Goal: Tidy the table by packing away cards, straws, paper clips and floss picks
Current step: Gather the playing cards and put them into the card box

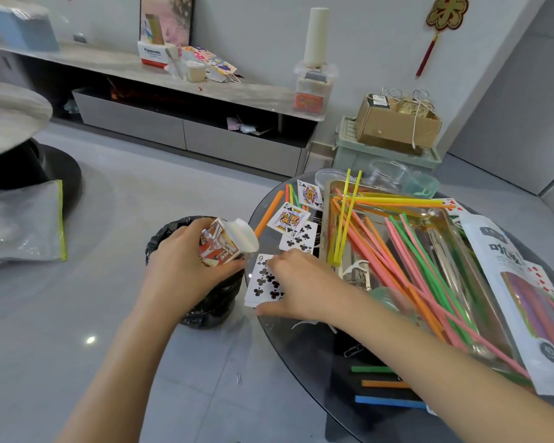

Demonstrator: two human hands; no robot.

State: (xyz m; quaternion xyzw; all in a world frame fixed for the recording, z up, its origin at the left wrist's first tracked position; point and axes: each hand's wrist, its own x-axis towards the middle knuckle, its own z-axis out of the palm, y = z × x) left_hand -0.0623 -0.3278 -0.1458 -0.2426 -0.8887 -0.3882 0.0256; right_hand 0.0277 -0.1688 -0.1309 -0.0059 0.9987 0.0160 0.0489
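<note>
My left hand (181, 255) holds the card box (220, 246), its flap open, just off the left edge of the round glass table (288, 340). My right hand (296, 282) lies on a small stack of cards (263, 281) with a nine of clubs on top, fingers around the stack. More cards (289, 218) lie beyond it. Many coloured straws (406, 251) are heaped across a metal tray (442, 219). A floss pick (359, 266) lies at the tray's near corner, and a paper clip (354, 350) rests on the glass near my forearm.
A bin with a black liner (205, 302) stands under my left hand beside the table. A printed straw bag (509, 282) covers the tray's right side. Clear jars (387, 175) and a green cup (421, 185) stand at the back. One paper clip (239, 378) lies on the floor.
</note>
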